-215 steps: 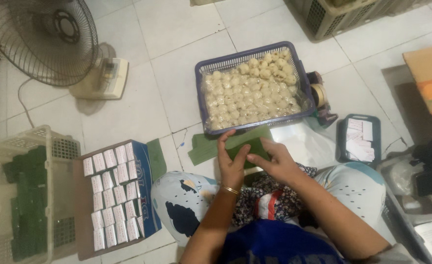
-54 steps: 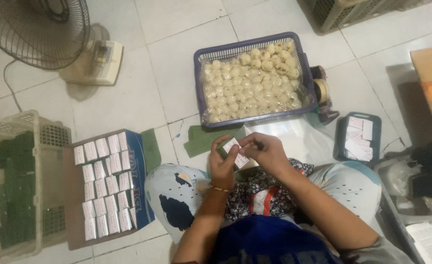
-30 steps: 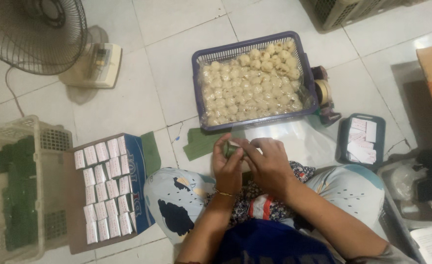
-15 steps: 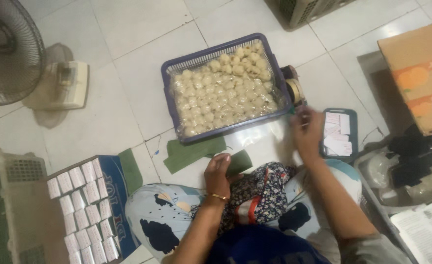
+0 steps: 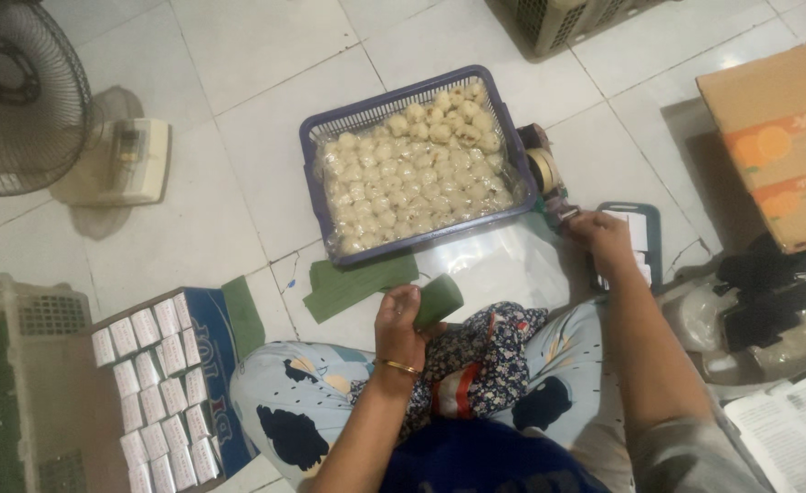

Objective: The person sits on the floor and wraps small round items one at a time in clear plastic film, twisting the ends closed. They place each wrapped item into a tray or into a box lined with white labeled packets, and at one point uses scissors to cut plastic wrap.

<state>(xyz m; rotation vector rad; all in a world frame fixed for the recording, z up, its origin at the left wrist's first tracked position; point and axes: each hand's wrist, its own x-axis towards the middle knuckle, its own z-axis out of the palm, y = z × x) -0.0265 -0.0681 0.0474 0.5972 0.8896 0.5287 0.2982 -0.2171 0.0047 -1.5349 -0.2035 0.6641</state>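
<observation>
— What's around the left hand [image 5: 401, 321]?
— It's clamped on one green roll [image 5: 439, 299]; leaf strips [image 5: 359, 285] and one purple basket [image 5: 314, 146] lie beyond.
— The right hand [image 5: 602, 235]?
— At the tape dispenser [image 5: 545, 173], fingers probably closed; hard to tell.

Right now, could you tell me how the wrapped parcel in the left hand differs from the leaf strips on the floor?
The green wrapped parcel is folded into a thick block; the green leaf strips lie flat and open. The parcel is gripped by the left hand above the lap; the strips rest untouched on the tile beside the purple basket. Both look like the same dark green leaf.
</observation>
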